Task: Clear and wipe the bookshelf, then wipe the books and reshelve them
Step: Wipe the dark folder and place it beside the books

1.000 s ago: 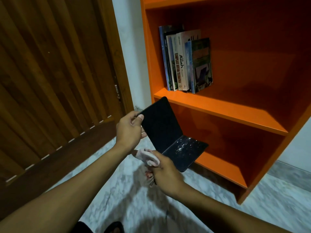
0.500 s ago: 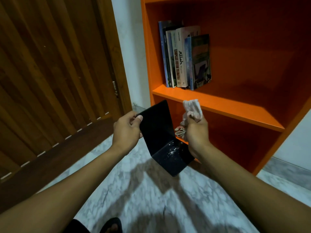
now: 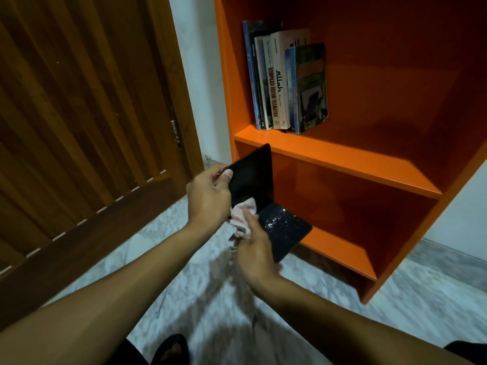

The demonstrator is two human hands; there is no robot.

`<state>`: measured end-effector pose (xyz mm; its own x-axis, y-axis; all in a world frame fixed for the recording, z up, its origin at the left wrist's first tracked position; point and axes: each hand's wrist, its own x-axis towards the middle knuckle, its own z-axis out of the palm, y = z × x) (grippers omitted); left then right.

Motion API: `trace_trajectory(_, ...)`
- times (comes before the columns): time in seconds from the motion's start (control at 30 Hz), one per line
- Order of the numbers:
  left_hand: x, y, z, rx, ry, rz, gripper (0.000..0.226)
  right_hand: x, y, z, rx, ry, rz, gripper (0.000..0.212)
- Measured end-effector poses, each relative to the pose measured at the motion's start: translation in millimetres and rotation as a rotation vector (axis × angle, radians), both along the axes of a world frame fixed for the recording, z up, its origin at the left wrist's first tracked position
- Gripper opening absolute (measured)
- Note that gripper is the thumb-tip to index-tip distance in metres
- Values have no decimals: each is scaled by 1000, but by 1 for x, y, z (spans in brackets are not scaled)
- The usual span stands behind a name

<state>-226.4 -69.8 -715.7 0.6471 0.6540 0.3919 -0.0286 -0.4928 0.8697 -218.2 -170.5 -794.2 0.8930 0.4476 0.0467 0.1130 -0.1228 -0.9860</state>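
Cloth point(image 3: 243, 216) lowered onto black bookend point(image 3: 253, 177), marble floor point(image 3: 189, 291)

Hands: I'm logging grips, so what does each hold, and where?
Left hand pinches the black L-shaped bookend at its upright plate's upper left corner. Right hand grips a bunched cloth.

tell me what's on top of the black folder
A pink cloth lies against the open black folder, pressed by the right hand. White specks dot its lower flap. Both hands hide the folder's left edge.
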Motion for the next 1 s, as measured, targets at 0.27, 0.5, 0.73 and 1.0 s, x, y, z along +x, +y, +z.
trace_trajectory(0.27,-7,12,-2,299,-10,11,17,-10,-11,26,50,195,186,36)
trace_trajectory(0.5,-19,25,-13,310,45,-25,19,70,-62,49,-264,-50,54,17)
trace_trajectory(0.73,-14,0,-4,221,-39,-81,19,88,-61,21,-889,-341,-53,51)
trace_trajectory(1.0,-2,-11,-8,263,-32,-63,20,49,-34,-29,-1104,-597,38,75)
